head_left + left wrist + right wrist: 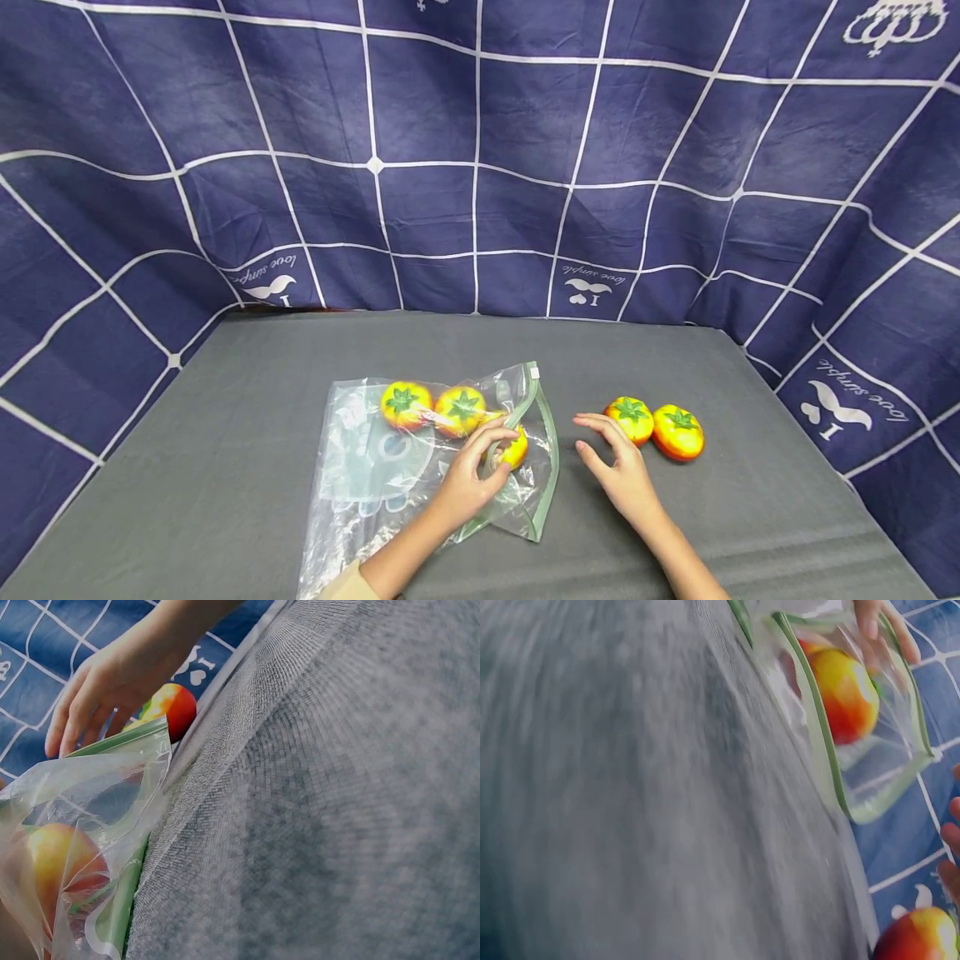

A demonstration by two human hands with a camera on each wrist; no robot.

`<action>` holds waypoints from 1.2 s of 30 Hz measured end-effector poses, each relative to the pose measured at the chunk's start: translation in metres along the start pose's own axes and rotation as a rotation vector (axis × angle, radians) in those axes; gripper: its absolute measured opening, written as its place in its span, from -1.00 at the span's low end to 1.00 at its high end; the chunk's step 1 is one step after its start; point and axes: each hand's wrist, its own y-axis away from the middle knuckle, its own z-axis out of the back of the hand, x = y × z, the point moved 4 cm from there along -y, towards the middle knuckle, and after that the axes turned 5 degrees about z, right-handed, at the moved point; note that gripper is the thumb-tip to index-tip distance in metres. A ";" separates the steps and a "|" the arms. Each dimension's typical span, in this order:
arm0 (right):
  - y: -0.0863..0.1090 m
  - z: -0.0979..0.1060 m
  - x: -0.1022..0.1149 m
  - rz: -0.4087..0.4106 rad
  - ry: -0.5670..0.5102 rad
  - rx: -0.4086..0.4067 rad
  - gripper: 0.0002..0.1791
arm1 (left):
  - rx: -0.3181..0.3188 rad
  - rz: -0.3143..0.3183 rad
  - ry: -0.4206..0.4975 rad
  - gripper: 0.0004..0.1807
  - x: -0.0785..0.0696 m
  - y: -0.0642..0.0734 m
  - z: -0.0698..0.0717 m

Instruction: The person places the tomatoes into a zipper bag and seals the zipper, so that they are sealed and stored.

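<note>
A clear zip bag (352,492) with a green zip edge lies on the grey table, its mouth spread toward the right. Inside it are three yellow-red persimmons: one on the left (406,405), one in the middle (460,410) and one near the mouth (514,450). My left hand (468,483) holds the bag's upper layer at the green edge, thumb and fingers beside the nearest fruit. To the right of the mouth, my right hand (618,471) hovers with fingers spread and nothing in them. Just beyond its knuckles sits a loose persimmon (632,419).
A second loose persimmon (678,433) stands right beside the first. Behind the table (247,433) and along its sides hangs a blue cloth (427,208) with white grid lines. A white slider (534,372) sits at the far end of the zip.
</note>
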 end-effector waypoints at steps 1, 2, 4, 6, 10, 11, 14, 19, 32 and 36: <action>0.001 0.004 -0.001 -0.007 0.020 0.002 -0.60 | -0.001 -0.002 -0.002 -0.53 0.000 0.000 0.000; 0.001 0.007 -0.001 -0.015 0.040 0.004 -0.61 | -0.001 -0.001 -0.004 -0.53 0.001 0.000 0.000; 0.003 0.015 -0.001 -0.028 0.068 0.004 -0.61 | -0.004 -0.007 -0.010 -0.53 0.001 0.000 0.000; 0.004 0.022 -0.002 -0.032 0.102 0.000 -0.62 | -0.006 -0.015 -0.014 -0.53 0.001 0.000 0.000; 0.006 0.037 -0.004 -0.002 0.148 -0.062 -0.60 | -0.005 -0.026 -0.020 -0.52 0.001 0.000 0.000; 0.007 0.040 -0.005 0.004 0.164 -0.082 -0.59 | -0.005 -0.028 -0.021 -0.52 0.000 0.000 0.000; 0.008 0.051 -0.010 0.017 0.212 -0.138 -0.59 | -0.005 -0.034 -0.020 -0.53 -0.001 0.000 0.000; 0.010 0.067 -0.021 0.040 0.272 -0.194 -0.65 | -0.012 -0.042 -0.016 -0.56 -0.001 0.001 0.000; 0.023 0.095 -0.047 -0.184 0.430 -0.227 -0.64 | -0.010 -0.048 -0.023 -0.55 0.001 0.000 0.000; 0.026 0.097 -0.053 -0.251 0.435 -0.187 -0.62 | -0.005 -0.044 -0.022 -0.55 0.000 0.000 0.000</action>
